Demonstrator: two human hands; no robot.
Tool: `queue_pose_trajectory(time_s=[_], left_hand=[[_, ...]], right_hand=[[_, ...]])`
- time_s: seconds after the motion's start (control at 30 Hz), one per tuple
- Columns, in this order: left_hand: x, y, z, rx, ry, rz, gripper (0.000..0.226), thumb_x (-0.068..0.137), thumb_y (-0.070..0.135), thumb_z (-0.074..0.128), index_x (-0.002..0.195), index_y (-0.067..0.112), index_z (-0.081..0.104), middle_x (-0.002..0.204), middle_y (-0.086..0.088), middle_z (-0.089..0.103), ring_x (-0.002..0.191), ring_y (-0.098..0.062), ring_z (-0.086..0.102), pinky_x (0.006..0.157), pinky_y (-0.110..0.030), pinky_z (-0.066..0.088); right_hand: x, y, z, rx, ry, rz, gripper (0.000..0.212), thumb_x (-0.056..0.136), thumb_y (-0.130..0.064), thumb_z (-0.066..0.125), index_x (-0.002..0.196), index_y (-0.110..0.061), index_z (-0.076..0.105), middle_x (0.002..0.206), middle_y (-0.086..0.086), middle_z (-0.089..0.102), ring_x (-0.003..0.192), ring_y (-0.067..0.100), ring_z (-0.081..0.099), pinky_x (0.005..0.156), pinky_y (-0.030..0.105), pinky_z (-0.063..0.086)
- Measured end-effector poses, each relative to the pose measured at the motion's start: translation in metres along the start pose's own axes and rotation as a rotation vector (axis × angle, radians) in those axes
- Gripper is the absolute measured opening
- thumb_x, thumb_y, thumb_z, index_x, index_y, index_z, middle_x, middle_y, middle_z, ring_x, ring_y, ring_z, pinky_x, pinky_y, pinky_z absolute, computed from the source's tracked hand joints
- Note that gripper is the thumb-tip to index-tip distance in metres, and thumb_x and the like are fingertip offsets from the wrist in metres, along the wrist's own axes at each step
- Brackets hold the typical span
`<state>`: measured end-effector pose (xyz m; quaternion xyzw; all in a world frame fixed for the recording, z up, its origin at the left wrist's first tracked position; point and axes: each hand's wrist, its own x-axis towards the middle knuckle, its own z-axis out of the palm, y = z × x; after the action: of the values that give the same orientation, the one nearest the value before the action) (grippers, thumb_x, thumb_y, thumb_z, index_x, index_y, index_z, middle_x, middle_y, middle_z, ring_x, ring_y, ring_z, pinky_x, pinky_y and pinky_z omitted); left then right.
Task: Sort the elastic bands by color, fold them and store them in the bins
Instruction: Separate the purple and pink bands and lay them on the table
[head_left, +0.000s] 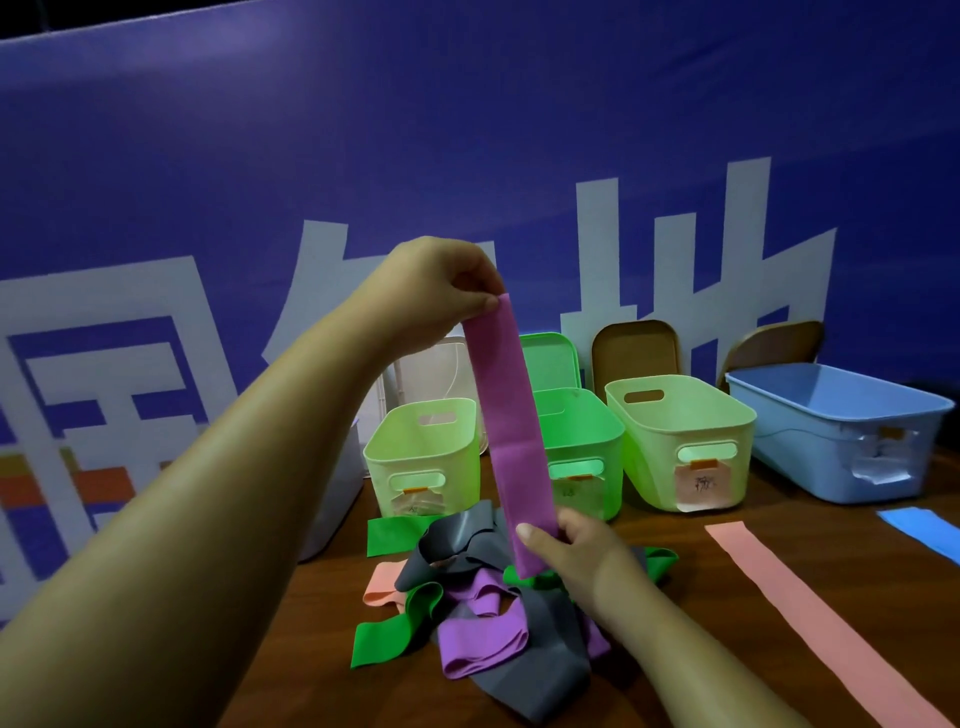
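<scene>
A blue banner (467, 130) with white characters backs the brown table (675, 597).

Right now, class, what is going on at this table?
A person holds a purple band upright: the left hand pinches its top end, the right hand grips its lower end. Below lies a pile of grey, green, purple and peach bands. Three green bins and a blue bin stand behind; no band shows inside them. A peach band and a blue band lie flat to the right.

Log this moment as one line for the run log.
left hand: pinches top end of purple band | right hand: grips its lower end | band: held near-upright over mixed pile | stage: not yet binned
</scene>
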<state>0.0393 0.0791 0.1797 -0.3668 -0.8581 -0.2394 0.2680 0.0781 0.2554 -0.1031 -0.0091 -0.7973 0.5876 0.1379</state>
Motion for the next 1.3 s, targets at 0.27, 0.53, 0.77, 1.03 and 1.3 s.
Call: queue_pose_trajectory(time_s=[0.27, 0.53, 0.77, 1.03, 1.3], left_hand=[[-0.003, -0.025, 0.004, -0.012, 0.052, -0.089, 0.013, 0.100, 0.016, 0.070, 0.111, 0.021, 0.076, 0.098, 0.008, 0.073, 0.084, -0.002, 0.067, 0.068, -0.015, 0.050], [-0.004, -0.033, 0.009, -0.043, 0.123, -0.128, 0.013, 0.102, 0.016, 0.067, 0.110, 0.020, 0.075, 0.095, 0.008, 0.071, 0.083, -0.005, 0.066, 0.069, -0.020, 0.052], [0.000, -0.031, 0.020, -0.080, 0.153, -0.131, 0.014, 0.102, 0.019, 0.066, 0.113, 0.020, 0.074, 0.096, 0.008, 0.071, 0.085, -0.004, 0.067, 0.069, -0.018, 0.050], [0.003, -0.036, 0.030, -0.132, 0.213, -0.153, 0.016, 0.105, 0.017, 0.062, 0.115, 0.022, 0.074, 0.104, 0.006, 0.072, 0.093, -0.009, 0.067, 0.070, -0.014, 0.049], [0.003, -0.042, 0.035, -0.128, 0.265, -0.159, 0.017, 0.104, 0.015, 0.062, 0.114, 0.022, 0.075, 0.105, 0.006, 0.072, 0.096, -0.013, 0.069, 0.081, -0.023, 0.058]], right_hand=[[-0.005, -0.002, -0.001, 0.150, -0.086, -0.016, 0.014, 0.099, -0.024, 0.077, 0.112, -0.029, 0.077, 0.104, -0.011, 0.082, 0.103, 0.010, 0.076, 0.096, 0.032, 0.058], [-0.008, -0.007, 0.000, 0.121, -0.120, -0.023, 0.011, 0.106, -0.040, 0.064, 0.115, -0.046, 0.067, 0.109, -0.025, 0.077, 0.109, -0.001, 0.071, 0.098, 0.027, 0.054], [-0.006, -0.005, 0.002, 0.301, -0.104, 0.036, 0.019, 0.112, -0.031, 0.052, 0.124, -0.041, 0.064, 0.076, 0.005, 0.068, 0.066, 0.021, 0.066, 0.065, 0.039, 0.055], [0.000, 0.001, 0.000, 0.093, -0.059, -0.011, 0.022, 0.106, -0.024, 0.066, 0.120, -0.040, 0.064, 0.073, -0.012, 0.072, 0.058, 0.007, 0.059, 0.061, 0.027, 0.050], [-0.006, -0.006, -0.003, 0.160, -0.077, -0.060, 0.057, 0.099, -0.022, 0.076, 0.135, -0.057, 0.050, 0.122, -0.021, 0.075, 0.084, 0.000, 0.072, 0.080, 0.030, 0.055]])
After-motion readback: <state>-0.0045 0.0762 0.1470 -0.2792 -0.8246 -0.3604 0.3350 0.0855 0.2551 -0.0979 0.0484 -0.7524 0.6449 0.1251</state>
